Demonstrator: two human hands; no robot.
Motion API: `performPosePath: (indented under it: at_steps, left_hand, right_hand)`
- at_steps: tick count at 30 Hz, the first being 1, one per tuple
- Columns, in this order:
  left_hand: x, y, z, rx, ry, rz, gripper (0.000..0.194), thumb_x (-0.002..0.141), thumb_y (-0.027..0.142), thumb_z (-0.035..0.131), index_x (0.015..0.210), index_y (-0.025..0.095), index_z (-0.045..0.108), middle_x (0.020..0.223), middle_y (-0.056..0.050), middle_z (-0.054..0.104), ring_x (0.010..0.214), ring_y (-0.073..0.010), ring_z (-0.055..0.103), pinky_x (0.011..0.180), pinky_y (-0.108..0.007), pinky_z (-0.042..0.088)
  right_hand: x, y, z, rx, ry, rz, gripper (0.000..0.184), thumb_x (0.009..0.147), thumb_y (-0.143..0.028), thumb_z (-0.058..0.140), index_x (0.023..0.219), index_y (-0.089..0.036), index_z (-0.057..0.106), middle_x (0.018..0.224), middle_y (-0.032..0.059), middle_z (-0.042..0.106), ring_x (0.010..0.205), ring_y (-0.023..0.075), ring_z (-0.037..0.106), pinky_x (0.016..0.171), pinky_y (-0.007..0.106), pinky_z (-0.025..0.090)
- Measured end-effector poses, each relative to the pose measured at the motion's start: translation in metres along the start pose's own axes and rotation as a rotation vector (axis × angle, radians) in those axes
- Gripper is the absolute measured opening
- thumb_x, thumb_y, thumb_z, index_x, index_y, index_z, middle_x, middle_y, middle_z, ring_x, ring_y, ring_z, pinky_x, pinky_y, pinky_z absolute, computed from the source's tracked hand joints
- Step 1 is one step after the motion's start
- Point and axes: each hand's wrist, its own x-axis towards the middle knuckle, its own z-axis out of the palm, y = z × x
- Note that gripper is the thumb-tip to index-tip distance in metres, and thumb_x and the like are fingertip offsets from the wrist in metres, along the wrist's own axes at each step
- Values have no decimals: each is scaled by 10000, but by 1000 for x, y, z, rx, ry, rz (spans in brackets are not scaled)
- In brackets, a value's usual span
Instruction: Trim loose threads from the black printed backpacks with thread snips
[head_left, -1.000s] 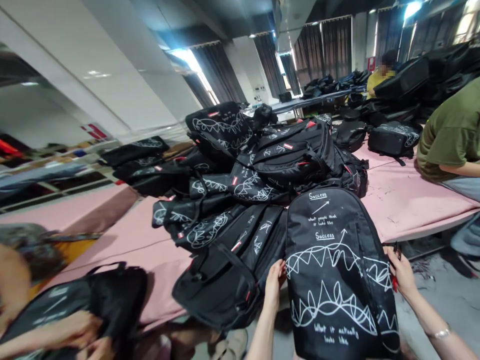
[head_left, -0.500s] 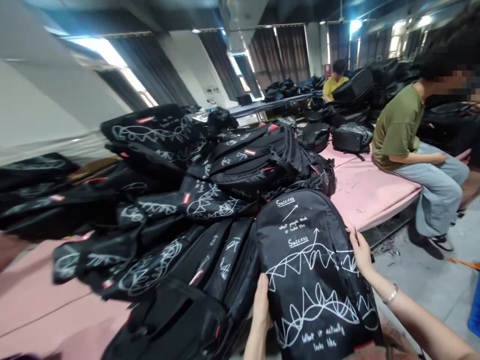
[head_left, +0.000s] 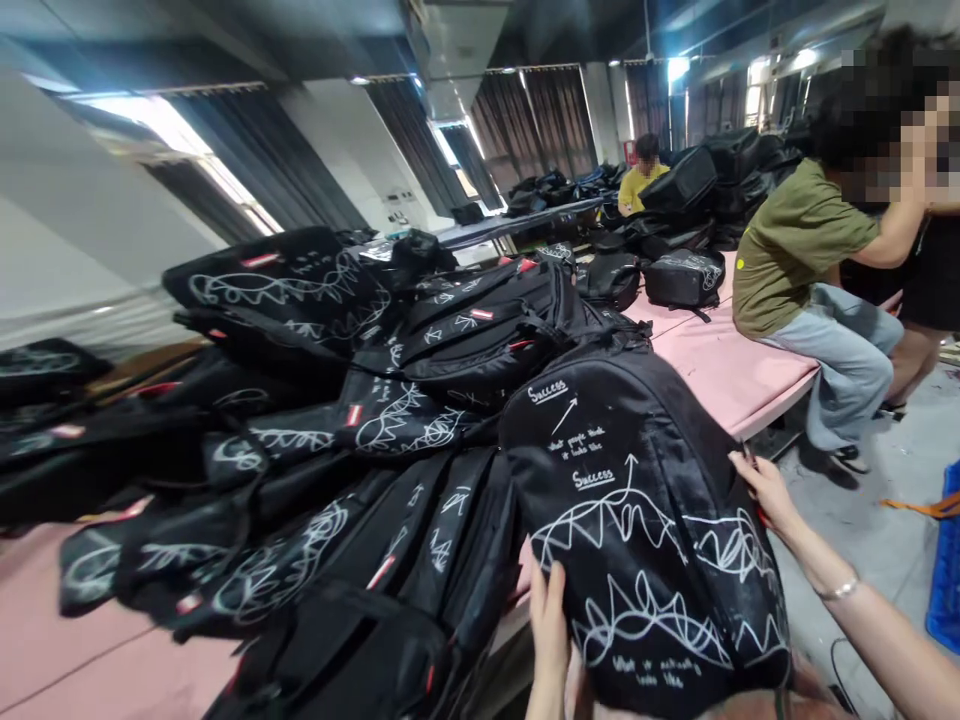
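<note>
A black backpack [head_left: 600,560] with white scribbles and the word "Success" stands tilted in front of me, its printed front facing up at me. My left hand [head_left: 551,620] grips its left edge, thumb on the front and the other fingers partly hidden. At the right side panel is my right hand [head_left: 769,495], fingers closed. A small dark-tipped tool [head_left: 744,451] pokes out of them, with a bit of red lower in the hand; its kind is unclear. The side panel with more scribbles now shows.
Many similar backpacks [head_left: 405,540] lie heaped on a pink-covered table [head_left: 757,375] to the left and behind. One person in an olive shirt [head_left: 802,240] sits on the table edge at right; another in yellow [head_left: 637,190] is farther back. A blue crate [head_left: 946,560] stands on the floor.
The backpack has turned so more of its right side shows. My right hand has shifted right along with it. The seated person has raised an arm toward the head.
</note>
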Motion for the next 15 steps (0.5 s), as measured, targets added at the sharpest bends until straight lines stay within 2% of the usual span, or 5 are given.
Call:
performPosePath:
  at_steps: [2,4,6,10,15]
  left_hand:
    - [15,15,24,11,-80,78,618,772,420,561,1329,254,349,1447,-8,290,1338,-209,212,1098,-300,211]
    - [31,28,41,-23,-145,25,564,780,425,555,1295,257,399,1416,-32,353,1302,-227,305,1050,-331,318]
    - [41,33,43,-80,-171,-43,473,831,491,435,1230,241,479,1298,-78,503,1179,-246,479,933,-374,447]
    - [35,25,-5,-187,-101,-113,546,855,565,282,1068,178,603,988,-117,675,939,-239,633,814,-376,517]
    - [-12,13,-77,-387,79,-185,539,844,582,301,1146,218,559,1093,-89,643,999,-205,609,842,-336,503]
  right_hand:
    - [-11,-27,-4,-109,86,-133,390,692,-522,621,788,-149,673,755,53,674,722,209,607,680,317,487]
    - [-31,-48,6,-294,112,-277,328,767,-448,565,869,-162,689,886,75,688,843,246,617,798,372,474]
    - [-59,-60,26,-448,-107,-340,280,814,-352,520,979,-193,680,1005,78,673,939,260,611,851,395,471]
    - [-111,-56,77,-530,-668,-475,561,783,-106,447,1327,-242,408,1329,34,454,1179,211,474,1006,374,388]
    - [-129,-28,137,-509,-868,-494,666,743,-51,439,1367,-254,328,1393,44,358,1212,207,436,1029,385,356]
